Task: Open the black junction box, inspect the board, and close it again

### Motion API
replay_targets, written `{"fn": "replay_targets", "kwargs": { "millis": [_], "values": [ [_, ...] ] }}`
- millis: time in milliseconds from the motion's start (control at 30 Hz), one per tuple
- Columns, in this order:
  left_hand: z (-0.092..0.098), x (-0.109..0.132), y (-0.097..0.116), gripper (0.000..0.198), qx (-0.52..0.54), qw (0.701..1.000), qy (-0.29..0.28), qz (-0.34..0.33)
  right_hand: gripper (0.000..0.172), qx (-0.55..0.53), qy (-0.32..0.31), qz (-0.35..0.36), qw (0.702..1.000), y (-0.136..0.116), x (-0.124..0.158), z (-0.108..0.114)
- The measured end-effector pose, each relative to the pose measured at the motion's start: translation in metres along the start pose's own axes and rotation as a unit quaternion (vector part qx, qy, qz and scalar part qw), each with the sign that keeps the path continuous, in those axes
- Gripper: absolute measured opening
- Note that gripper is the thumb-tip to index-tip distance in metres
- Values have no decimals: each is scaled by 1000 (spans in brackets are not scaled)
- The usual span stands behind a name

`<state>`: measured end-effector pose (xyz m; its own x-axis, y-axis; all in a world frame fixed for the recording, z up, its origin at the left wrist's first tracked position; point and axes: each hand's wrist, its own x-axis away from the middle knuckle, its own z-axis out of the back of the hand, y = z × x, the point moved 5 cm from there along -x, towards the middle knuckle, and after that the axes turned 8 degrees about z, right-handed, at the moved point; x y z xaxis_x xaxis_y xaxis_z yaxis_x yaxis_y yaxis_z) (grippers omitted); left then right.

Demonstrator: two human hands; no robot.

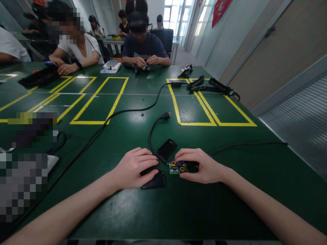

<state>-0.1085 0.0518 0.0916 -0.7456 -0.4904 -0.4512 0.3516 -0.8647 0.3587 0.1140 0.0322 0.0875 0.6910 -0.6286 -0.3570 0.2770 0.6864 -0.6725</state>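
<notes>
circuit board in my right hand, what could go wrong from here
The bare circuit board is pinched in the right hand next to its copper coils; a squeeze or slip could bend parts. The power cord loops just behind both hands and ends near the board, so a snag might tug it. The left hand covers a black shell, so misalignment there may go unseen.

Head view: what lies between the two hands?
The head view shows a green circuit board with copper coils and a black cable between the left hand and the right hand.
</notes>
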Motion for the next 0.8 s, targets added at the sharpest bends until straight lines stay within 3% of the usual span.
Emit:
{"fn": "replay_targets", "kwargs": {
  "millis": [200, 267, 367, 467, 800],
  "values": [
    [9, -2, -11, 17, -26, 997, 48, 48, 21, 71, 42, -2, 997, 6, 5, 6],
    [7, -2, -11, 24, -13, 999, 32, 38, 19, 98, 37, -16, 994, 9, 7, 6],
    [-1, -1, -9, 44, 7, 999, -39, 19, 19, 113, 19, -25, 993, 11, 6, 5],
    [-8, 0, -11, 50, 31, 995, -87, 28, 19, 111, 9, -15, 994, 7, 4, 3],
    [-5, -3, -15, 50, 7, 995, -86, 58, 21, 115, -35, 9, 993, -4, 0, -13]
  ]
}}
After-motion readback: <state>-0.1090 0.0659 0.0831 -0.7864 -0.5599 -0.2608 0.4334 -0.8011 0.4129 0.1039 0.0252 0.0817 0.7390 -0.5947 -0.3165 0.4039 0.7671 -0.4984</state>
